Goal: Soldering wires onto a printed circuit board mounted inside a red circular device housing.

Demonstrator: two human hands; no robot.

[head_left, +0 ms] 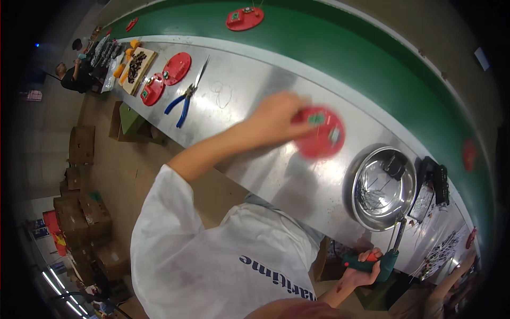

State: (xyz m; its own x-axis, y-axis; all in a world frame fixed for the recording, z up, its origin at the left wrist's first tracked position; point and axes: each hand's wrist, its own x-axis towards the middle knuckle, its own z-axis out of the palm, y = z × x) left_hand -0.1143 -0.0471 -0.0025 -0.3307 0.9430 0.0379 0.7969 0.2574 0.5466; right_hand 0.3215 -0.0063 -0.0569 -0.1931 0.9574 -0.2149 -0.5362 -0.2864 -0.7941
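Observation:
My left hand [279, 118] grips a red round plate [323, 146] by its edge and holds it over the metal bench, left of the steel bowl [355, 201]. A small green circuit board and a silver part show on the plate; hand and plate are blurred. Low on the right, my right hand [363, 272] is wrapped round a green pistol-shaped soldering gun [389, 264] with a red trigger. Its tip points up beside the bowl's lower rim. Thin wires [369, 195] and a black block [393, 167] lie in the bowl.
Blue-handled pliers [185, 101] and two red plates [177, 69] lie on the left of the bench [239, 80]. Beyond runs a green belt [329, 45] carrying another red plate [244, 19]. Cut wires [442, 252] lie at right near another person's arm [449, 282]. Cardboard boxes [82, 220] stand left.

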